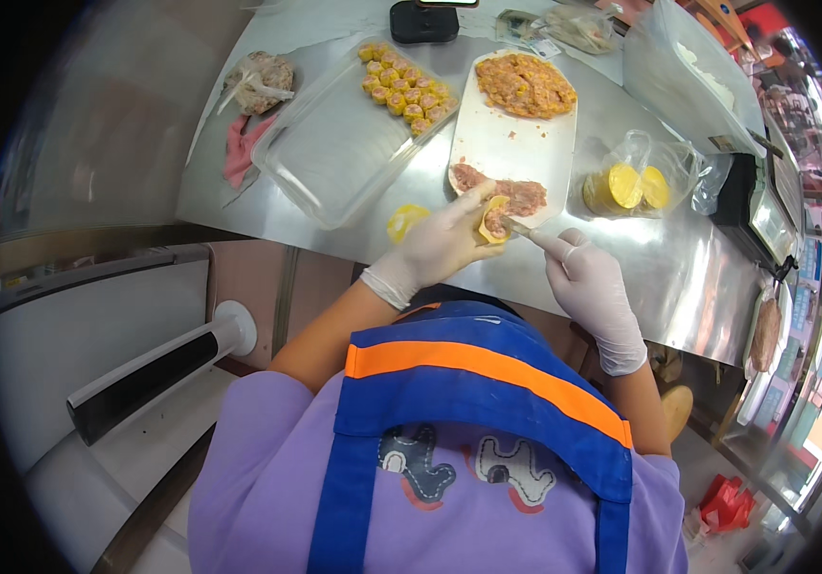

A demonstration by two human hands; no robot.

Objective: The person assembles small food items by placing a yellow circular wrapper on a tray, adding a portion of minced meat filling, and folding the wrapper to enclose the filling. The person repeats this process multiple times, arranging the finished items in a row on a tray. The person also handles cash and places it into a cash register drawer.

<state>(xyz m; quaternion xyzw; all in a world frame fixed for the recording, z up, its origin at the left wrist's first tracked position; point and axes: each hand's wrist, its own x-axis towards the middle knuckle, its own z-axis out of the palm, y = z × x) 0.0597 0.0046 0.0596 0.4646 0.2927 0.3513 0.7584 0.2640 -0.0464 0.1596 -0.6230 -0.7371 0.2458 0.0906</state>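
My left hand [435, 234], in a white glove, is closed around a round yellow dumpling wrapper [484, 230] with pinkish minced meat in it. My gloved right hand [588, 287] grips a thin metal spreader [518, 228], whose tip touches the meat in the wrapper. Just beyond both hands lies a white tray [488, 143], with a smear of pink mince [522, 196] at its near end and a mound of orange-tinted filling [526, 84] at its far end. Beside my left hand, a few loose yellow wrappers [405, 222] rest on the steel table.
Left of the white tray stands a clear tray [306, 177] with several yellow dumplings [401, 84] at its far right. A bag of yellow wrappers [626, 187] sits to the right. Bagged meat [258, 81] and a pink cloth [242, 151] lie far left; a translucent bin [684, 77] stands back right.
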